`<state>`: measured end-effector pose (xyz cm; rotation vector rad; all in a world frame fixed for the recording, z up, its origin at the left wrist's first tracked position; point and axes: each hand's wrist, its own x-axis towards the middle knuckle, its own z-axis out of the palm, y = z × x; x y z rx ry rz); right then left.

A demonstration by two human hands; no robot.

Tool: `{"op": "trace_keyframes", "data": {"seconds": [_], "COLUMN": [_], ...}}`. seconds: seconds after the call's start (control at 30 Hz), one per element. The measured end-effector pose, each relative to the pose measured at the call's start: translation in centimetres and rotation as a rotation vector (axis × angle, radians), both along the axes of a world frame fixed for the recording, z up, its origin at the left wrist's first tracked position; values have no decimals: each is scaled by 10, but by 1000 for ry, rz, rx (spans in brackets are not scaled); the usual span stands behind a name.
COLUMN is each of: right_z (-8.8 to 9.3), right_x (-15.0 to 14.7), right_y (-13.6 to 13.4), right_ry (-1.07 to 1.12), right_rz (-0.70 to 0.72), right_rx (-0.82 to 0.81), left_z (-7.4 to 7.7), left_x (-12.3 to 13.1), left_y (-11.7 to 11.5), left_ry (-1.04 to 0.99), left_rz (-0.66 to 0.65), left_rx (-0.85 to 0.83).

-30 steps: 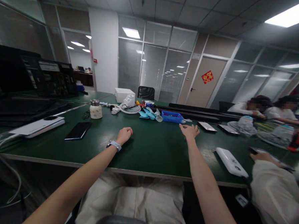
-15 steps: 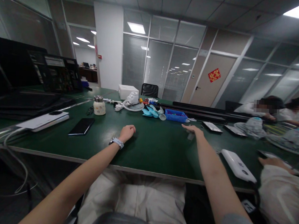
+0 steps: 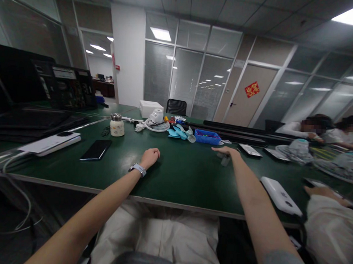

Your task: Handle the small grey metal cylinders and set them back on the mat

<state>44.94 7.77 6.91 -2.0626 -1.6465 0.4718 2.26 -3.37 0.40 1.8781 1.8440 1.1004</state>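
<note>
My left hand [image 3: 150, 158], with a grey-strapped watch [image 3: 139, 169] at the wrist, rests on the green table [image 3: 180, 167]. Its fingers are loosely curled, and nothing shows in them. Farther right, my right hand [image 3: 228, 151] is held low over the table, palm down, one finger pointing left. Below its palm is a small grey object [image 3: 225, 161], which the hand seems to grip; its kind is too blurred to tell. Beyond the hands lie light-blue fan blades [image 3: 179, 132], a blue basket [image 3: 206, 137] and a white fan part with a round grille [image 3: 157, 125].
On the left are a black phone [image 3: 96, 150], a cream bottle [image 3: 116, 127] and a white flat box [image 3: 53, 143]. A white power bank-like device [image 3: 280, 195] lies at right, near another person's sleeve [image 3: 331, 226]. Long black bars [image 3: 235, 134] lie along the back.
My right hand has shifted slightly left, and more of the grey object below it shows. My left hand has stayed in place.
</note>
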Motion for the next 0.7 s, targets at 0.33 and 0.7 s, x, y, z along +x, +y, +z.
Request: {"op": "trace_keyframes", "data": {"seconds": [0.33, 0.7], "right_z": [21, 3], "right_x": [-80, -56], "right_y": [-14, -22], "right_ry": [-421, -177], "right_rz": [150, 362], "right_rx": [-102, -43], "left_z": [1, 0], "left_x": [0, 1], "left_y": [-1, 0], "left_ry": [5, 10], "left_rz": [-2, -11], "left_rx": [0, 6]}}
